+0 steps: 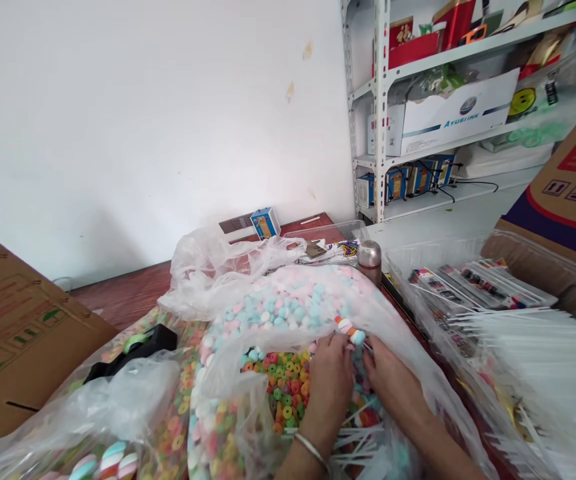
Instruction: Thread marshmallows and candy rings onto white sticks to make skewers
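My left hand [332,363], with a bangle on its wrist, is closed near a short stack of pastel and orange candies [350,331]. My right hand [385,367] is closed just right of it, at the stack's lower end, on what looks like a thin stick. Both hands are over a large clear bag [368,300] of pink, blue and white round candies [278,310]. Below and left of my left hand lie colourful ring candies [288,383]. White sticks [355,443] lie beneath my forearms. The fingertips are partly hidden.
A tape dispenser [141,347] rests on bagged candies at left. A metal flask [369,260] stands behind the bag. At right, a clear bin [403,267] holds packets and many white sticks [543,360]. Cardboard boxes flank both sides; metal shelves [381,120] stand behind.
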Tool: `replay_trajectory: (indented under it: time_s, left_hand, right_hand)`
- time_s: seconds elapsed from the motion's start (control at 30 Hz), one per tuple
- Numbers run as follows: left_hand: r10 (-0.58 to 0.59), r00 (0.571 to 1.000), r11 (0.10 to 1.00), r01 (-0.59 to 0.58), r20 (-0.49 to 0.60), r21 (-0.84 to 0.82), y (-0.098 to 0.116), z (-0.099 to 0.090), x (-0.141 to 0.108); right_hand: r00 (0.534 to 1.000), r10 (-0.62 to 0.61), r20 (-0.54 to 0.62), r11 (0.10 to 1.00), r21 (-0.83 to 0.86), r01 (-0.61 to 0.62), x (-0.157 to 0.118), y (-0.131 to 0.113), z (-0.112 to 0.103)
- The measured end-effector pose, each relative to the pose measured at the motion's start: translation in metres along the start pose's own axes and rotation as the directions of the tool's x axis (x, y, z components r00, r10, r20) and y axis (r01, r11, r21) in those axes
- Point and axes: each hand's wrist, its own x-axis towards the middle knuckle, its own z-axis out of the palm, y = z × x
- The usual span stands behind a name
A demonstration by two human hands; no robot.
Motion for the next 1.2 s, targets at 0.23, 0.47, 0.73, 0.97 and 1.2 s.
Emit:
replay_trajectory:
  time_s: [0.23,0.47,0.73,0.97,1.2]
  left_hand:
    - [-0.16,0.968,0.741,0.248,0.195,-0.624,0.003,-0.014,-0.033]
    - [-0.171,0.969,0.621,0.248,0.18,-0.744,0.002,-0.014,-0.036]
    - [-0.146,0.98,0.593,0.198,0.138,-0.78,-0.005,-0.01,-0.042]
    - [-0.042,0.985,0.613,0.159,0.169,-0.774,0.002,-0.012,-0.046]
    - [-0.127,0.968,0.542,0.25,0.216,-0.802,0.002,-0.014,-0.05]
  right_hand:
    - [0.993,-0.003,0.122,0.943,0.331,-0.038,-0.026,0.004,-0.017]
    - [0.987,-0.012,0.16,0.767,0.635,-0.094,-0.033,-0.004,-0.012]
    - [0.982,-0.001,0.186,0.608,0.78,-0.147,-0.035,-0.01,-0.008]
    - [0.974,0.063,0.217,0.504,0.836,-0.219,-0.038,-0.021,-0.014]
    - [0.966,0.09,0.241,0.459,0.851,-0.254,-0.041,-0.023,-0.018]
